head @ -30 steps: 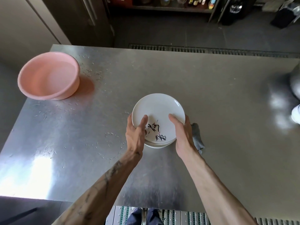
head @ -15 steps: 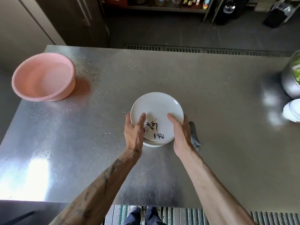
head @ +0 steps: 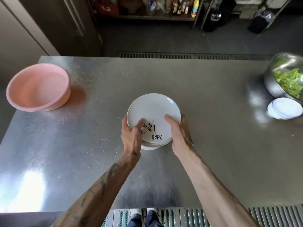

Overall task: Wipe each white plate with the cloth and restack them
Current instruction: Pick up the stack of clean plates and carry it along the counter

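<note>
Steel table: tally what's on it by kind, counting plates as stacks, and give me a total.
Pink basin: 1
Metal bowl of greens: 1
Stacks of white plates: 2, the near stack gripped by the left hand and right hand, the other stack beside the bowl
Grey cloth: 1, mostly hidden behind the right hand
Total: 5
</note>
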`<action>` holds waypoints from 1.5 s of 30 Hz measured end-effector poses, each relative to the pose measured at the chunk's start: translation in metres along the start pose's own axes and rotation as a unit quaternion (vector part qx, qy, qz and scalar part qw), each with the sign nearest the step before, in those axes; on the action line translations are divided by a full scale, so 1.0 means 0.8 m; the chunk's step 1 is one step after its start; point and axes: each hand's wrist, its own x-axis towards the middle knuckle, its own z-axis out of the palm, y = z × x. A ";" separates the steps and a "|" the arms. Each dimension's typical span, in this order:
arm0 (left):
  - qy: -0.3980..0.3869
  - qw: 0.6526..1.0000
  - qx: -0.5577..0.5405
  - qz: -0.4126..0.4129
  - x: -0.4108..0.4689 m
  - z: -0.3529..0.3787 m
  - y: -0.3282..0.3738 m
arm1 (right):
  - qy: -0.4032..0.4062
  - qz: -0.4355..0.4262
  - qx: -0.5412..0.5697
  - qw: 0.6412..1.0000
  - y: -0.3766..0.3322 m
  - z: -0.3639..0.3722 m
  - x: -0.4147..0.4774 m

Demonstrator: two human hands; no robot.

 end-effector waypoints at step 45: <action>-0.084 0.992 0.047 0.081 -0.587 0.095 -0.179 | 0.015 -0.015 0.056 0.998 0.115 -0.537 -0.340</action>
